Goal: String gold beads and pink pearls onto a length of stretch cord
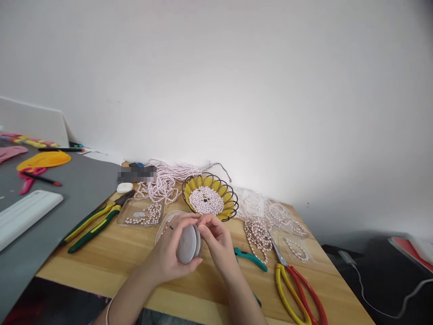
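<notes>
My left hand (169, 253) is wrapped round a pale grey spool (186, 244), whose two round flanges show between thumb and fingers. Close against the spool's upper right side, my right hand (215, 239) has thumb and forefinger pinched together. Whatever lies in that pinch is too small to make out. Behind my left hand, partly covered by it, sits a pale dish (161, 225) with some beads. Just beyond both hands stands a yellow basket (231, 211) with a black wire rim, holding many pale pink beads (206, 201).
Left are a clear bead tray (122, 219) and green-yellow pliers (98, 225). Pink bead strands (164, 180) lie at the back. On the right are bead strings (259, 237), bagged bracelets (280, 212), a teal-handled tool (252, 258) and red-yellow scissors (292, 280). A wall rises behind.
</notes>
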### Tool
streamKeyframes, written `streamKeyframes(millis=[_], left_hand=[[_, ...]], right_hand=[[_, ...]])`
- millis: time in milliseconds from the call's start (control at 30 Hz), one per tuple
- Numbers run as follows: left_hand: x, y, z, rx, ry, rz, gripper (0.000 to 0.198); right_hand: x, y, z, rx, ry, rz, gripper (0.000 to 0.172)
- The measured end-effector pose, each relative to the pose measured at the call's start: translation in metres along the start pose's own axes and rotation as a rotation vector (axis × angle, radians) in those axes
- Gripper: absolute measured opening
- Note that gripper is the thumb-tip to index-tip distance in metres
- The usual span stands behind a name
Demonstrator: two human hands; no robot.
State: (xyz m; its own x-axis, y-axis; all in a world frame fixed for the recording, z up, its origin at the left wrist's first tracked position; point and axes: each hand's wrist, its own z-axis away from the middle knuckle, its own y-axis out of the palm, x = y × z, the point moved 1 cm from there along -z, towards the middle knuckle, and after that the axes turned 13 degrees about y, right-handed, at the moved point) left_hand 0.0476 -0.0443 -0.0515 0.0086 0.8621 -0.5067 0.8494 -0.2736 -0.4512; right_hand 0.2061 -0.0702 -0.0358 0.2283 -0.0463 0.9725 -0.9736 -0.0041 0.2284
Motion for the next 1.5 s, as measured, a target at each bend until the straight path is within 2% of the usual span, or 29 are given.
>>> streamKeyframes(millis=[133, 267, 400, 433, 667, 800, 1033, 1200, 1300, 1500], left_hand=[[0.003, 0.001, 0.001, -0.035, -0.097, -0.042, 0.064], [0.006, 0.002, 0.002, -0.068, -0.143, -0.054, 0.062], [0.010, 0.003, 0.005, -0.090, -0.135, -0.047, 0.064], [0.010, 0.003, 0.006, -0.091, -0.133, -0.047, 0.066], [0.005, 0.002, 0.004, -0.118, -0.132, -0.002, 0.060], [0.001, 0.001, 0.002, -0.083, -0.116, 0.035, 0.063], [-0.004, -0.003, -0.002, -0.013, -0.051, 0.041, 0.062], [-0.002, -0.005, 0.001, 0.014, -0.032, 0.055, 0.067], [0.000, -0.005, 0.002, 0.031, -0.010, 0.077, 0.069], [-0.001, -0.007, 0.001, 0.032, 0.015, 0.101, 0.069]], right_hand=[[0.003, -0.005, 0.004, 0.010, -0.154, 0.054, 0.026], [0.010, -0.005, 0.009, 0.130, -0.281, 0.213, 0.039], [0.014, 0.003, 0.011, 0.171, -0.284, 0.374, 0.014], [0.015, 0.004, 0.011, 0.171, -0.285, 0.385, 0.013], [0.008, 0.001, 0.008, 0.116, -0.163, 0.174, 0.012], [0.005, 0.000, 0.005, 0.080, -0.107, 0.083, 0.013], [0.002, -0.002, 0.002, 0.101, 0.049, -0.012, 0.021], [-0.002, -0.007, 0.003, 0.167, 0.156, -0.048, 0.025], [0.000, -0.007, 0.004, 0.171, 0.168, -0.024, 0.029], [0.005, 0.000, 0.006, 0.086, 0.093, 0.018, 0.032]])
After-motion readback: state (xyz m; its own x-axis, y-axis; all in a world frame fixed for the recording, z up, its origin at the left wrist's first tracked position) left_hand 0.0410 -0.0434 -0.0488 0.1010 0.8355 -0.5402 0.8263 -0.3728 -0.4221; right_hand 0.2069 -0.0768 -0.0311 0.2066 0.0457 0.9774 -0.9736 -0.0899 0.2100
